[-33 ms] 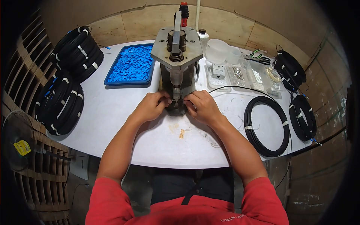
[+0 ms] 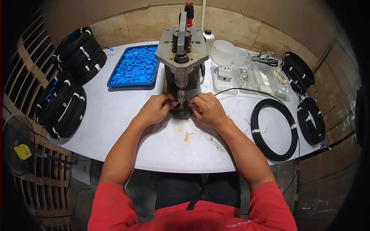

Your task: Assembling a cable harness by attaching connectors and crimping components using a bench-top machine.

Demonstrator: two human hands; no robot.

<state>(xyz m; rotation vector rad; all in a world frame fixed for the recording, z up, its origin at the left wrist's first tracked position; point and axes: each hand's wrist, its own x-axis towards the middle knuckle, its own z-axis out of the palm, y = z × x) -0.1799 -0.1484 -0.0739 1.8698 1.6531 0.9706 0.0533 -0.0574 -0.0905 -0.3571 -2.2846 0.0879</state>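
A metal hand press [image 2: 182,57] stands at the middle of the table, with its ram coming down between my hands. My left hand [image 2: 157,108] is closed in a pinch at the left of the press's base, its fingertips at a small dark piece that I cannot make out. On the other side, my right hand [image 2: 207,107] pinches the end of a black cable [image 2: 246,89], which runs from there to the right. The cable's tip is hidden among the fingers and the press tooling.
To the left are a blue tray [image 2: 112,85] of small blue plastic pieces and stacked black cable coils [image 2: 61,104]. A loose coil [image 2: 255,134] lies at right. Behind it are clear parts boxes [image 2: 235,91], pliers [image 2: 264,57] and more coils [image 2: 296,71].
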